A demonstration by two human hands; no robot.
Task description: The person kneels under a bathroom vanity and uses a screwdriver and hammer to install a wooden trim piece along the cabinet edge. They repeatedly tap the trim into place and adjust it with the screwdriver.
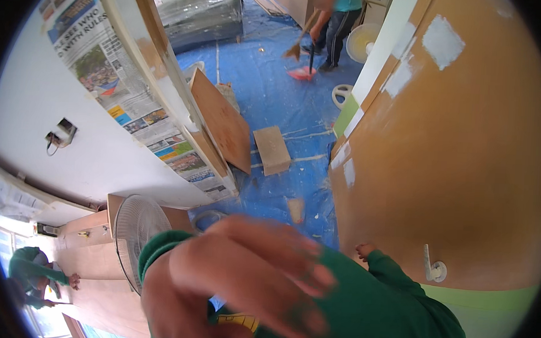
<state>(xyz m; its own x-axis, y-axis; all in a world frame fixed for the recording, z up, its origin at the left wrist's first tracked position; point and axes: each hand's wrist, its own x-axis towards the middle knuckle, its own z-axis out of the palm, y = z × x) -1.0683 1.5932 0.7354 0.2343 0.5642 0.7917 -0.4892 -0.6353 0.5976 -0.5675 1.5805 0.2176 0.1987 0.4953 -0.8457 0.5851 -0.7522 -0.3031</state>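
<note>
My left hand is large and blurred, raised close in front of my body. Its fingers are loosely bent and apart, with nothing seen between them. My right hand is lower and to the right, its green-sleeved arm reaching forward beside the brown door. Small in view, its fingers look slightly bent and apart, with no object seen in them; whether they touch the door cannot be made out. A white lever handle is fixed on the door, right of that hand. White patches mark the door's upper part.
Blue sheeting covers the floor. Ahead lie a cardboard-coloured box and a leaning wooden panel. A person holds a broom near a red dustpan. Left are a fan, newspaper-covered wall and another person at boards.
</note>
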